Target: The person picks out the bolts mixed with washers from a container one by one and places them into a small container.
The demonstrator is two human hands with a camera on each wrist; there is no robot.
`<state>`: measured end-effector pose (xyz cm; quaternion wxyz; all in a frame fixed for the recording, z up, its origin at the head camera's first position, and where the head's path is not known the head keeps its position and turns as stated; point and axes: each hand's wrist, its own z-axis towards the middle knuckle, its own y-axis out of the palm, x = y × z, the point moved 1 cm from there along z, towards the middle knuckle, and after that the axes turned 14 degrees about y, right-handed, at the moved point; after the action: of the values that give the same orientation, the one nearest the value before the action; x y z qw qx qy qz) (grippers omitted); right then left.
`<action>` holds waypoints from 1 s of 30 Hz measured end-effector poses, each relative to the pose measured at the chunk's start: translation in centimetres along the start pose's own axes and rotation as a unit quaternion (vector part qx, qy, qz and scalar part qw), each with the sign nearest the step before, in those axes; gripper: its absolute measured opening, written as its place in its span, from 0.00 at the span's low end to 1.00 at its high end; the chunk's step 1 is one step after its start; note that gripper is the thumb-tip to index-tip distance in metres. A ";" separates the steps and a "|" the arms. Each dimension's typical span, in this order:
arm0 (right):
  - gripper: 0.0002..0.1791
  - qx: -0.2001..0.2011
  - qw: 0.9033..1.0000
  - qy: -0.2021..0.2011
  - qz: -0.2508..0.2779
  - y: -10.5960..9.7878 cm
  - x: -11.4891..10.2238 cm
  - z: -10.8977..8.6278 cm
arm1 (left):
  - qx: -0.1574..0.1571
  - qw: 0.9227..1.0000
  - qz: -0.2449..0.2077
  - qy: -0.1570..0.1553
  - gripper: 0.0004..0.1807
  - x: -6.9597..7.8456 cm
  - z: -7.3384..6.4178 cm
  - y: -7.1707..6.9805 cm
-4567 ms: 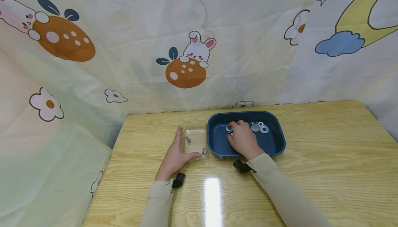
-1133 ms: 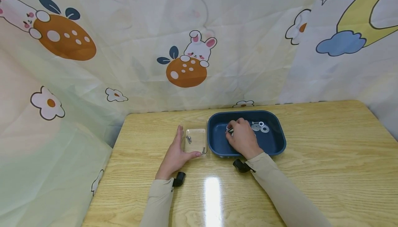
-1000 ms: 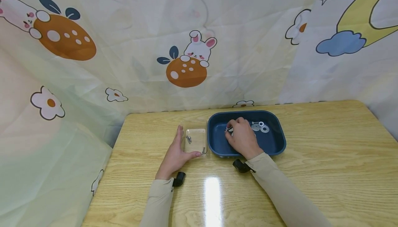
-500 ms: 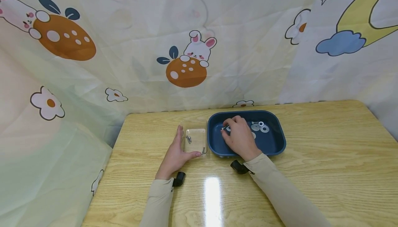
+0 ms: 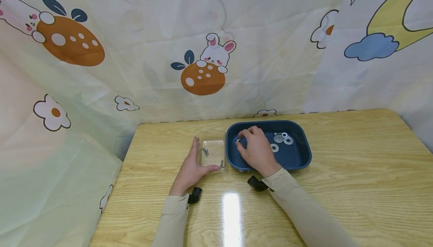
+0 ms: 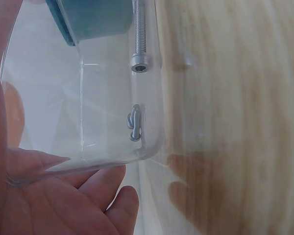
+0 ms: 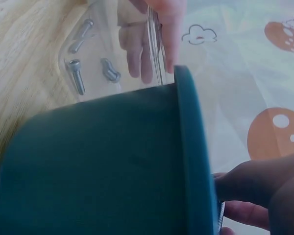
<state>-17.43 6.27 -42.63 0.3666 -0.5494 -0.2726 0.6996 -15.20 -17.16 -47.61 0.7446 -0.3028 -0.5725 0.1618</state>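
Note:
My right hand (image 5: 256, 151) is over the left part of the blue bin (image 5: 301, 160), pinching a silver screw (image 5: 238, 139) between thumb and fingertips. In the right wrist view, a sliver of threaded shank (image 7: 221, 215) shows past the bin's rim. My left hand (image 5: 191, 170) rests against a clear plastic box (image 5: 214, 141), its fingers straight along the left side and thumb along the near edge. Inside that box lie several socket-head screws (image 6: 139, 44); one pair (image 5: 205, 152) sits toward the left, another screw (image 5: 221, 163) near the front right corner.
Flat metal washers (image 5: 288, 140) and a few small pieces lie in the bin's right half, with one washer (image 5: 274, 148) beside my right hand. Box and bin stand side by side on the wooden table (image 5: 355, 171). A printed curtain (image 5: 270, 51) hangs behind.
My right hand has moved left inside the bin, with the screw pinched in its fingertips. A washer it covered now shows to its right. My left hand has stayed in place.

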 end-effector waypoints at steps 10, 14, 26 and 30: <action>0.10 -0.003 1.000 -0.010 0.008 0.4 -0.7 -0.2 | 0.003 1.000 0.001 -0.009 0.70 0.1 0.1 0.0; 0.10 -0.005 1.000 -0.016 0.010 0.5 -1.0 -0.2 | 0.002 1.000 0.001 -0.009 0.70 0.1 0.1 0.0; 0.10 -0.007 0.999 -0.050 0.019 1.2 -1.9 -0.2 | 0.002 1.000 0.000 -0.005 0.70 0.0 0.1 0.0; 0.09 -0.006 0.998 -0.061 0.021 1.5 -2.1 -0.2 | 0.002 1.000 0.000 -0.002 0.70 0.0 0.1 0.0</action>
<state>-17.25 3.69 -42.66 0.3309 -0.5132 -0.2873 0.7380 -15.32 -17.11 -47.58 0.7438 -0.3009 -0.5740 0.1636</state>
